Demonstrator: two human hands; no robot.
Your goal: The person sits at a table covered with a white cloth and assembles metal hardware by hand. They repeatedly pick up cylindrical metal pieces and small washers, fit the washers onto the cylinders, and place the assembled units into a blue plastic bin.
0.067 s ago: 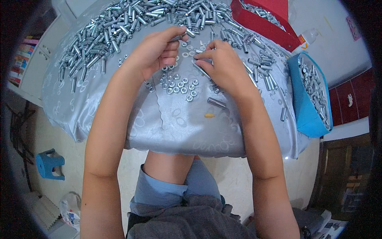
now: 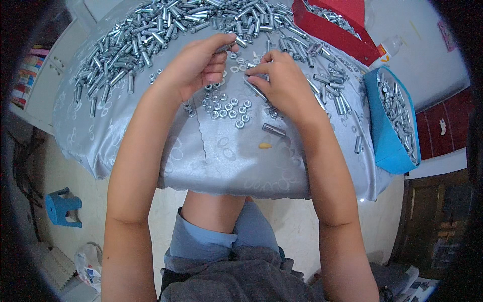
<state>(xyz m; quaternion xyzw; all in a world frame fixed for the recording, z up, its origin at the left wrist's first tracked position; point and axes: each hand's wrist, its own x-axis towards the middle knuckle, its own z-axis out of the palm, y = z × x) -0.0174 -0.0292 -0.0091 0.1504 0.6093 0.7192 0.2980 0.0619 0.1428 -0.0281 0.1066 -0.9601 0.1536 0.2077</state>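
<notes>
My left hand [image 2: 198, 65] is closed, with thumb and forefinger pinching a silver expansion bolt [image 2: 224, 48] above the table. Its other fingers curl inward. To the right, my right hand [image 2: 279, 80] reaches down with thumb and fingertips bent close together beside flat washers [image 2: 235, 69]. Whatever lies between those fingertips is too small and hidden to make out. A metal sleeve [image 2: 255, 89] shows just under the right thumb. Between the forearms lie several loose hex nuts [image 2: 228, 106] in a cluster. Nearer me rests a single silver sleeve [image 2: 274, 130].
A large heap of expansion bolts [image 2: 151, 38] covers the far side of the grey satin tablecloth [image 2: 226, 166]. A red box [image 2: 370, 48] and a blue bin [image 2: 397, 161], both holding metal parts, stand on the right. A white bottle [image 2: 387, 50] is between them. A blue stool [image 2: 63, 206] stands on the floor.
</notes>
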